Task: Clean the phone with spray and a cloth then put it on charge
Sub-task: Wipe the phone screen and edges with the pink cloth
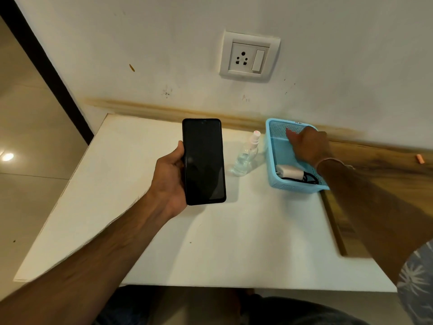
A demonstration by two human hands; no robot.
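The phone (203, 161) is being gripped screen-up above the white tabletop (140, 231) by the left hand (169, 178). Beyond it, a clear spray bottle (246, 156) is standing beside a blue basket (278, 148), where the right hand (308, 146) is being lowered, fingers loosely spread and nothing visibly held, near a white charger (290, 171). A wall socket (249, 56) is being seen above.

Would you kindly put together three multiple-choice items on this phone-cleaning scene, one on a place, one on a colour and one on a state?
1. Where does the spray bottle stand?
A. inside the basket
B. on the table between phone and basket
C. on the floor

2. What colour is the basket?
A. light blue
B. red
C. black

3. What state is the phone in?
A. plugged in at the wall socket
B. lying flat on the table
C. held in the left hand, screen dark

Answers: 1 B, it stands upright on the white table; 2 A, its mesh walls are light blue; 3 C, fingers wrap its edge and no cable is attached.
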